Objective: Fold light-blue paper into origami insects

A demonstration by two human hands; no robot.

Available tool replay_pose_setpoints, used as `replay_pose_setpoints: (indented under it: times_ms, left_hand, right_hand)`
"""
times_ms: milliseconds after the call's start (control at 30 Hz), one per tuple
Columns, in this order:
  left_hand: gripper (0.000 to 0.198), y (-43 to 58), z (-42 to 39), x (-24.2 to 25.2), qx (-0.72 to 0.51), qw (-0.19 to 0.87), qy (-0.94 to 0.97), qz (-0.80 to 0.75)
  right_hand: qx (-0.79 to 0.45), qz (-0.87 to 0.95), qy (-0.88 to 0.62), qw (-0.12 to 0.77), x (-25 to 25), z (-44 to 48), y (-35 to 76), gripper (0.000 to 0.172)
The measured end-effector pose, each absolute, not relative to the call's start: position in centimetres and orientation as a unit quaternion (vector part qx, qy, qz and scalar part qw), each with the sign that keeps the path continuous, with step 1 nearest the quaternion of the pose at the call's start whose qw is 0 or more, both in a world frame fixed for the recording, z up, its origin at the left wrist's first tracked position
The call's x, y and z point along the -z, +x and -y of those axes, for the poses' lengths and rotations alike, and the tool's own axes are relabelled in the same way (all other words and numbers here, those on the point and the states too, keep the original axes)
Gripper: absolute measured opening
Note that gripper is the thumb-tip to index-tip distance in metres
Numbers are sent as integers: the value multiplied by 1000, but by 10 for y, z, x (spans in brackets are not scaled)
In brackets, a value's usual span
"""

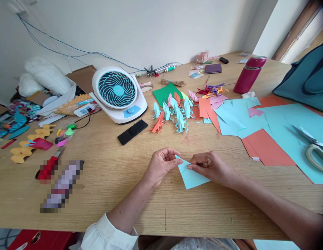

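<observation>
A light blue piece of paper (194, 178) with crease lines is held between both hands, just above the wooden table near its front. My left hand (164, 165) pinches its upper left corner between thumb and fingers. On the upper right edge, my right hand (209, 168) grips the paper with thumb and bent index finger. Beyond the hands stand several folded paper figures, mostly light blue (181, 119), with an orange one (158, 122) at the front left. A green sheet (161, 94) lies behind them.
A white fan (118, 90) and a black phone (132, 132) are left of the figures. Orange sheets (271, 147), blue sheets (281, 121) and scissors (316, 147) lie right. A red bottle (250, 74) and blue bag (304, 78) stand behind. The wooden table (106, 194) extends leftward.
</observation>
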State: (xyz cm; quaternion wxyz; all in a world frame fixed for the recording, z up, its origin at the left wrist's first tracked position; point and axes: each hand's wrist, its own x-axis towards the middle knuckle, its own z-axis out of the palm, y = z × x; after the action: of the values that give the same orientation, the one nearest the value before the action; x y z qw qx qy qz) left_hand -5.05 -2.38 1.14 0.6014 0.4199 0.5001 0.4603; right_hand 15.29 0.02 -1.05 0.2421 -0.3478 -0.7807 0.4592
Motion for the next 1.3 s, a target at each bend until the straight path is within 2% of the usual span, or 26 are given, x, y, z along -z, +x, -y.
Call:
replay_pose_setpoints:
  times_ms: [600,933,1133,1300]
  left_hand:
    - [37,-55,22,-9,-464,601,410,-506]
    - [29,-55,21,-4,-488,589,412,-496]
    - [43,-52,24,-3,-398,569,531,-486]
    - [42,-49,25,6,-354,525,586,-506]
  right_hand:
    - [-458,788,-340,232,13,0,154,41]
    - [-466,784,-331,242,12,-1,153,42]
    - [-496,728,-378,284,15,-2,153,40]
    - [-504,690,-412,317,13,-2,151,45]
